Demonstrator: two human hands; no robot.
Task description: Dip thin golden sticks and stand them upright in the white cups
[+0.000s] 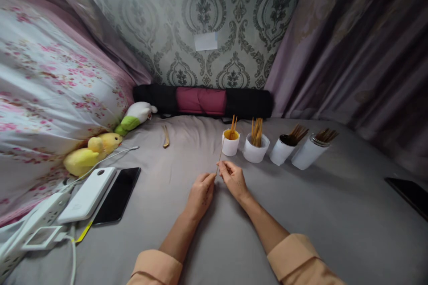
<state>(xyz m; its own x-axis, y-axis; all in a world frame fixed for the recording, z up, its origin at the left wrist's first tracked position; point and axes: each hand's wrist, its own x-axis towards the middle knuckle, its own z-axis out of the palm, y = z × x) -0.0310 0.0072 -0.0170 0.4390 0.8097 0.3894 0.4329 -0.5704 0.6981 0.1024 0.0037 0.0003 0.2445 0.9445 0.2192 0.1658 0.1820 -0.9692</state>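
My left hand (201, 193) and my right hand (234, 179) meet over the grey bedsheet (207, 231), both pinched on a thin pale wooden stick (220, 156) that stands nearly upright between them. Just beyond stand several white cups in a row. The leftmost cup (230, 142) has a yellow inside and holds a couple of orange sticks. The second cup (256, 148) holds a bunch of light sticks. The third cup (281, 149) and the fourth cup (309, 151) lean right and hold darker brown sticks.
A loose stick (165, 136) lies on the sheet at the back left. A black phone (117, 194), a white power bank (88, 193), a power strip (30, 227) and plush toys (90, 153) sit at left. A black-and-maroon bolster (200, 100) lines the wall. Another dark device (409, 193) lies at right.
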